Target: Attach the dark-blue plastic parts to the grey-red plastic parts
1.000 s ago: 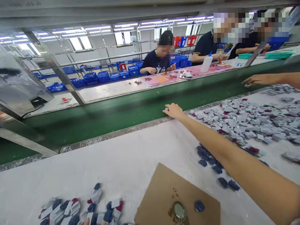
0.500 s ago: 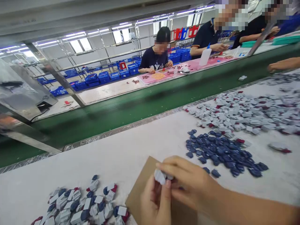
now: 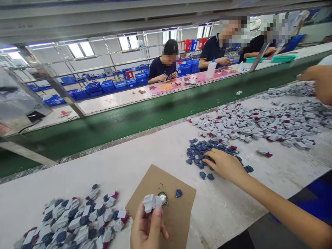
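Here's the left hand (image 3: 149,226), over the left part of the brown board (image 3: 181,214), thumb and fingers clamped on a grey-white block (image 3: 148,202): pale, chunky, stepped at the edges, and whether it's one lump or two, I can't tell.

Across to the right hand (image 3: 224,165), right of the board, fingertips down in a heap of navy pieces (image 3: 197,148), small and ridged; whether they've closed on one, I can't tell. Two loose navy pieces (image 3: 210,176) lie just off that heap, nearer the board.

On the board itself, one round disc (image 3: 163,197), pale-centred with a green beaded rim, partly behind the block; one navy piece (image 3: 178,193) right of it; a few tiny bits (image 3: 161,184).

Left of the board, a jumbled pile (image 3: 83,219) of grey-white, navy and dark red, too crowded to count. Well beyond the board, rightward, a larger grey-white and red spread (image 3: 246,121); farther still, one white piece (image 3: 239,93) on the green belt (image 3: 129,126).
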Action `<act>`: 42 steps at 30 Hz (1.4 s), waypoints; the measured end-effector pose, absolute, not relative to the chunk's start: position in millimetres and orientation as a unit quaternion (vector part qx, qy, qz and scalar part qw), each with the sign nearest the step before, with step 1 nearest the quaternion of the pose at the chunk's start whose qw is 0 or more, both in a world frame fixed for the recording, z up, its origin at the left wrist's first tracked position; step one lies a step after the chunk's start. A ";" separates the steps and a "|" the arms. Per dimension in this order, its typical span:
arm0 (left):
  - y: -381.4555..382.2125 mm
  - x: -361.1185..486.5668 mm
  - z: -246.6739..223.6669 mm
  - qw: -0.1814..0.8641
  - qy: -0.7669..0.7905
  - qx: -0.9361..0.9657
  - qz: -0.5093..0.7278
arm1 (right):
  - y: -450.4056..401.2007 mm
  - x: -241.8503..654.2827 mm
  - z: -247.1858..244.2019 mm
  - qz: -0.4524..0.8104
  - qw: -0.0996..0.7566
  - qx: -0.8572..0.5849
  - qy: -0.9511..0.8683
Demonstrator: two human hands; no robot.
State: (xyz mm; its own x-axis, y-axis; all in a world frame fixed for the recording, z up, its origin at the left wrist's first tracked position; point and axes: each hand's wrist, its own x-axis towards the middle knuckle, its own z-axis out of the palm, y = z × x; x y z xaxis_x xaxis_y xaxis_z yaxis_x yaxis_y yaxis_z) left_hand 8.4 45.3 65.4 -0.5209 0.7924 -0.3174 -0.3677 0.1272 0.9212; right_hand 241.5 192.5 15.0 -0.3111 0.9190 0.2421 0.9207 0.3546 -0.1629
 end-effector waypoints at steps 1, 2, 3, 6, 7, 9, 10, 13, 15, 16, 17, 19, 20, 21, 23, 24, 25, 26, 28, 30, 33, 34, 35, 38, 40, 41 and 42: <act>43.3 7.1 65.1 0.457 0.592 0.182 0.639 | 193.3 241.1 16.3 0.002 0.149 -0.560 -0.815; 41.3 5.0 64.3 0.458 0.587 0.183 0.642 | 193.4 240.9 18.0 0.009 0.153 -0.551 -0.820; 39.4 2.1 63.2 0.459 0.581 0.182 0.646 | 192.6 240.1 20.4 0.019 0.160 -0.540 -0.826; 34.5 -8.6 58.8 0.468 0.571 0.167 0.653 | 182.8 226.1 31.8 0.066 0.193 -0.499 -0.842; 32.9 -12.3 57.4 0.471 0.571 0.162 0.653 | 176.3 216.1 37.1 0.094 0.208 -0.484 -0.845; 29.2 -19.6 55.3 0.472 0.577 0.154 0.649 | 159.4 189.3 47.8 0.164 0.233 -0.450 -0.846; 26.9 -23.1 54.5 0.472 0.581 0.152 0.646 | 150.2 174.1 52.1 0.197 0.237 -0.427 -0.850; 18.9 -32.8 53.1 0.468 0.595 0.145 0.637 | 128.0 132.6 53.6 0.245 0.213 -0.343 -0.881; 13.8 -38.1 52.1 0.464 0.603 0.133 0.635 | 121.0 115.6 44.2 0.225 0.193 -0.300 -0.907; 11.7 -40.3 51.4 0.462 0.605 0.123 0.637 | 119.5 110.8 37.7 0.204 0.183 -0.291 -0.917; 10.1 -42.2 50.6 0.460 0.605 0.113 0.640 | 119.0 108.1 31.2 0.180 0.172 -0.285 -0.926; 8.4 -44.6 48.5 0.457 0.601 0.099 0.648 | 119.0 106.7 22.2 0.140 0.143 -0.279 -0.939; 8.2 -45.2 47.4 0.458 0.599 0.096 0.650 | 119.1 107.0 21.3 0.131 0.134 -0.275 -0.943; 8.3 -45.2 46.5 0.461 0.595 0.095 0.651 | 118.8 107.5 23.3 0.132 0.135 -0.272 -0.944; 9.2 -43.7 45.5 0.471 0.588 0.096 0.651 | 116.6 107.8 35.4 0.166 0.171 -0.270 -0.933; 9.7 -42.2 45.6 0.477 0.584 0.097 0.650 | 114.6 107.5 44.4 0.193 0.202 -0.275 -0.920; 10.1 -40.2 46.0 0.482 0.579 0.099 0.650 | 112.0 106.7 54.2 0.222 0.234 -0.280 -0.904; 10.3 -37.9 46.8 0.487 0.576 0.100 0.649 | 108.9 105.7 63.8 0.250 0.262 -0.284 -0.888; 10.2 -32.9 48.9 0.493 0.573 0.104 0.646 | 102.0 103.2 80.0 0.294 0.295 -0.286 -0.863; 9.4 -28.7 50.7 0.494 0.576 0.114 0.642 | 95.5 100.9 89.6 0.319 0.307 -0.289 -0.849; 7.7 -25.4 51.9 0.487 0.579 0.143 0.638 | 89.5 98.7 93.6 0.340 0.306 -0.307 -0.834; 7.2 -25.1 51.9 0.485 0.579 0.154 0.637 | 88.8 98.4 93.5 0.344 0.308 -0.309 -0.831; 6.7 -25.0 51.6 0.484 0.578 0.164 0.636 | 88.6 98.2 93.2 0.347 0.311 -0.306 -0.830; 5.5 -25.2 50.7 0.482 0.577 0.183 0.634 | 89.7 98.2 92.7 0.352 0.321 -0.283 -0.832; 5.2 -25.2 50.5 0.477 0.578 0.192 0.634 | 90.4 98.5 92.9 0.352 0.323 -0.272 -0.835; 5.1 -25.1 50.5 0.474 0.579 0.196 0.634 | 90.5 98.7 93.1 0.350 0.323 -0.270 -0.837; 5.0 -24.9 50.7 0.471 0.580 0.201 0.633 | 90.5 98.9 93.2 0.348 0.324 -0.269 -0.838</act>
State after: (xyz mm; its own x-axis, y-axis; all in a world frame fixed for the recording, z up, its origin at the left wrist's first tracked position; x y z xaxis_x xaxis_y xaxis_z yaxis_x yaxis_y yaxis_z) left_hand -24.9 5.0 50.7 -0.4751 0.8303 -0.2912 -0.3630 0.1165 0.9245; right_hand 98.9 90.5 93.2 -0.6462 0.6758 0.3547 0.2249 0.6127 -0.7576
